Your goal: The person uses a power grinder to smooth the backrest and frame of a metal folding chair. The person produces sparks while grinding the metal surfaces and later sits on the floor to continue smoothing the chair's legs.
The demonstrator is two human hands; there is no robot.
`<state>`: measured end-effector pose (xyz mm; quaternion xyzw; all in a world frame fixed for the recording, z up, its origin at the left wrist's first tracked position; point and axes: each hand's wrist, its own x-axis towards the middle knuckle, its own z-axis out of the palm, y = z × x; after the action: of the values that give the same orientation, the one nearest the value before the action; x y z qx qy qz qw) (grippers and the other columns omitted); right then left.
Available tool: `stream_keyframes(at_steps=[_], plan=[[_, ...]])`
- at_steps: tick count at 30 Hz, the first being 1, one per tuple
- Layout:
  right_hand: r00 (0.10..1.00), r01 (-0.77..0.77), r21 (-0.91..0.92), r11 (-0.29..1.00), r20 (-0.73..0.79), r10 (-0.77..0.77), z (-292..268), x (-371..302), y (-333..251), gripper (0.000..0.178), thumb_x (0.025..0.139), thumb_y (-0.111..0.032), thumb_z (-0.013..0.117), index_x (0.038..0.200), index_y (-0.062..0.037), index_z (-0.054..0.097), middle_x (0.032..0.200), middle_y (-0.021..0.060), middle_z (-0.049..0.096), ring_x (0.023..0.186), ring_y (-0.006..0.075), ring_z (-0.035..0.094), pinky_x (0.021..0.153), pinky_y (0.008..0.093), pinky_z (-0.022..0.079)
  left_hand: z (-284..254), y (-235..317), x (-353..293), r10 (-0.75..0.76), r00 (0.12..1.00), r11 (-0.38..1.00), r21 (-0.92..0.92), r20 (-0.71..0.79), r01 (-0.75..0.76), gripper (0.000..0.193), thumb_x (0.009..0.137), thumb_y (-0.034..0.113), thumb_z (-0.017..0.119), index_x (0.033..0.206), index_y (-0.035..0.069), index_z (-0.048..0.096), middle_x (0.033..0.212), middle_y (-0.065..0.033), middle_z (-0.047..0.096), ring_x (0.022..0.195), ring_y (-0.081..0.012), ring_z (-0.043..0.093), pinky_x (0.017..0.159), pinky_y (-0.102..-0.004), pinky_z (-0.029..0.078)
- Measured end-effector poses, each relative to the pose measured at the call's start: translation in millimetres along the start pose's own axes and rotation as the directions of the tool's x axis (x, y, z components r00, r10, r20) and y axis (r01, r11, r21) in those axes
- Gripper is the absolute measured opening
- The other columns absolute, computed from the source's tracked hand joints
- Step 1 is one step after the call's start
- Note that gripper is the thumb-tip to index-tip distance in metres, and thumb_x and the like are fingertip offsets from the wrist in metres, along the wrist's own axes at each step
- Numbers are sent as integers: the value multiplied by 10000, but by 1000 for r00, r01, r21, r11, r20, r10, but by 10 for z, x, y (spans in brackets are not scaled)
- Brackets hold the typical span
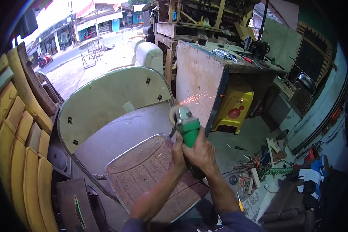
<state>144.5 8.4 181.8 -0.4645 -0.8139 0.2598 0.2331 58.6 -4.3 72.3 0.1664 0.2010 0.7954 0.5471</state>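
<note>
My left hand (178,151) and my right hand (201,154) are both wrapped round a green angle grinder (190,129). Its disc (173,114) meets the metal frame at the right end of a chair's curved backrest (100,92). Orange sparks (197,97) fly up and to the right from that spot. Several dark brackets or holes dot the backrest board. Below the grinder lies the chair's worn, rusty brown seat (139,166), rimmed with metal. My forearms cross over part of it.
Yellow foam pads (23,162) are stacked at the left. A workbench (199,77) carries a sewing machine (257,47) and tools; a yellow plastic panel (234,108) leans under it. Cords and scraps (255,166) litter the right floor. Folding chairs (89,52) stand outside.
</note>
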Motion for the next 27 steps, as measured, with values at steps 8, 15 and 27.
stream_keyframes(at_steps=[8,15,27], plan=[[984,119,-25,993,-134,-121,60,101,81,794,866,-428,685,1436,16,356,1001,388,674,926,583,660,826,650,521,146,57,73,1,993,998,-57,115,5,589,1082,509,390,1432,50,509,1327,-135,612,1203,-281,609,1087,-423,462],[981,114,-82,990,-149,-126,128,18,159,824,856,-408,706,1446,44,351,1062,379,668,912,572,666,810,628,532,82,-162,-43,105,994,994,45,-21,-104,626,1066,545,390,1427,49,518,1324,-145,618,1199,-280,613,1080,-417,470],[973,189,-59,980,-121,-195,295,54,57,854,850,-367,714,1467,88,337,1139,351,650,894,533,690,782,622,552,-15,87,21,207,978,977,55,-30,-205,557,1089,502,394,1352,41,563,1232,-121,648,1102,-258,647,1008,-415,513]])
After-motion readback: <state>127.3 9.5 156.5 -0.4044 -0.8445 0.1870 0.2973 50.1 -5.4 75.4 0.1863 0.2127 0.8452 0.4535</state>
